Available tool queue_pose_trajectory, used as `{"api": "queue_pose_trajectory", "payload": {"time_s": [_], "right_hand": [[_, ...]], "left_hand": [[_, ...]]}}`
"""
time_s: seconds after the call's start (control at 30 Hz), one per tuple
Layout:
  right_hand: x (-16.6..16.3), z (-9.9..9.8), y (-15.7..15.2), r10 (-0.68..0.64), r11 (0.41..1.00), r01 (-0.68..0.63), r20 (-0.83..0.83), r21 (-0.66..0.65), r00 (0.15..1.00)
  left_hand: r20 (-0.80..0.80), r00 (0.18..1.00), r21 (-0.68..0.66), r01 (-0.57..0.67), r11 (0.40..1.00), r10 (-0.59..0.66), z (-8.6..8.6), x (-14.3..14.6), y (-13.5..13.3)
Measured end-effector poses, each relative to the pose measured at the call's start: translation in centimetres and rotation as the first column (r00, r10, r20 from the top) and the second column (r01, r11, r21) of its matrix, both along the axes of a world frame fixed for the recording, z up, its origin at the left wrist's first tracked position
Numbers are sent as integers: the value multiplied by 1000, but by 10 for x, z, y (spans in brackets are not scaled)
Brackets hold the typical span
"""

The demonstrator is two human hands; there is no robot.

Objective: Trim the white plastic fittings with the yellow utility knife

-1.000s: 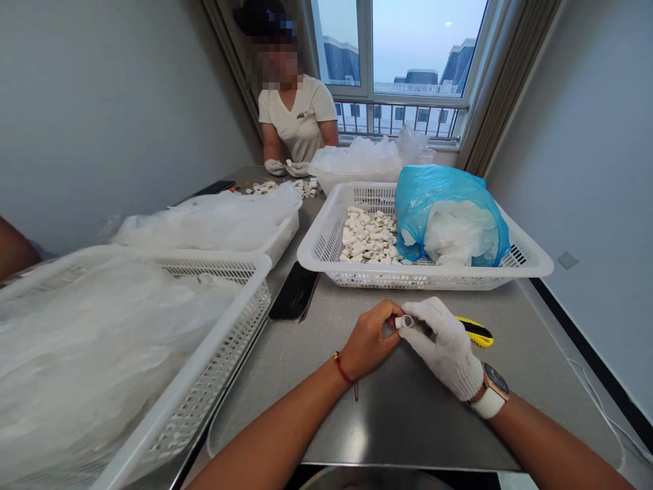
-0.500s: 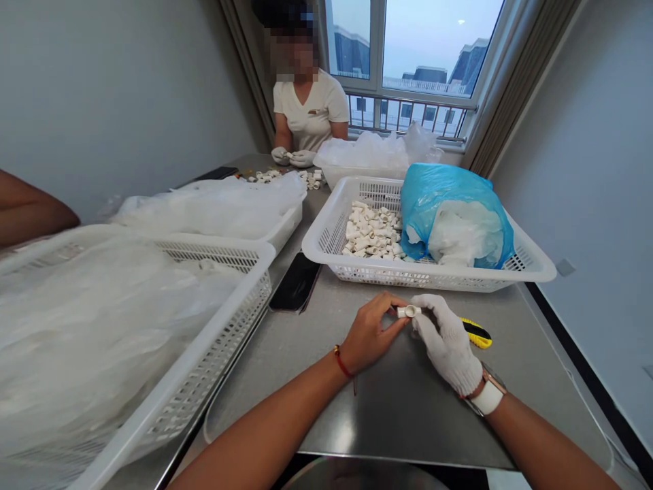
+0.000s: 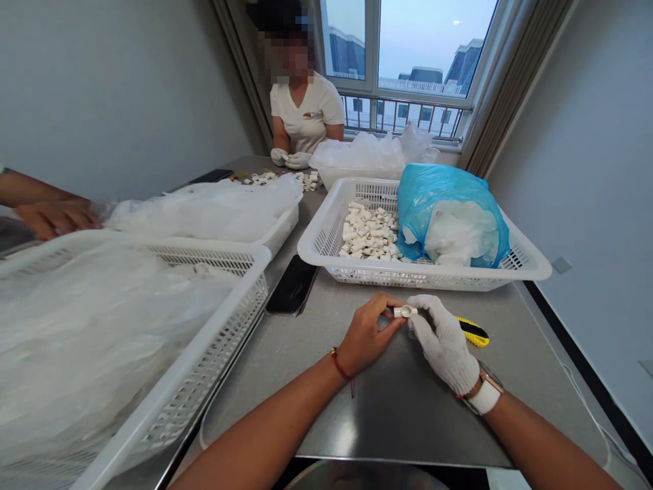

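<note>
Between my two hands is a small white plastic pipe fitting (image 3: 406, 311), its round opening facing me. My left hand (image 3: 368, 333), bare with a red string bracelet, pinches its left end between thumb and fingers. In a white knit glove, my right hand (image 3: 443, 340) grips the right end, and its fingertips partly cover that end. Both hands are just above the grey metal table (image 3: 326, 401). A yellow and black utility knife (image 3: 473, 332) lies right behind my gloved hand, its front end hidden.
Ahead stands a white basket (image 3: 423, 275) with many similar fittings (image 3: 368, 233) and a blue plastic bag (image 3: 449, 180). A phone (image 3: 292, 286) lies left of it. Plastic-lined baskets (image 3: 229, 248) fill the left side. A gloved co-worker (image 3: 306, 112) sits opposite; another person's hand (image 3: 58, 214) is at far left.
My hands keep their grip on the fitting, almost unmoved. At far left, the other person's arm has shifted, and a hand now shows by the baskets. The view has moved slightly.
</note>
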State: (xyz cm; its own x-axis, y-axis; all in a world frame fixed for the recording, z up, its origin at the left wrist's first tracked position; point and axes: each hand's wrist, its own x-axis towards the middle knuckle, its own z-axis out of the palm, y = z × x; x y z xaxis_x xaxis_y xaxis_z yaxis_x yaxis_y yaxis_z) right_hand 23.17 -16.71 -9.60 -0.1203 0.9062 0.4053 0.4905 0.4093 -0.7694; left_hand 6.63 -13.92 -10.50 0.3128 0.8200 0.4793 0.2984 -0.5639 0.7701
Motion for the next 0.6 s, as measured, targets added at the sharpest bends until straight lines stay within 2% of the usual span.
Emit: {"api": "queue_pose_trajectory", "payload": {"time_s": [0.33,0.6], "right_hand": [[0,3,1,20,1000,-20,6,22,1000],[1,1,1,26,999,-25,42,-31,999]], "left_hand": [[0,1000,-10,-29,1000,29,4,1,-2],[30,998,-13,-51,999,52,3,1,-1]]}}
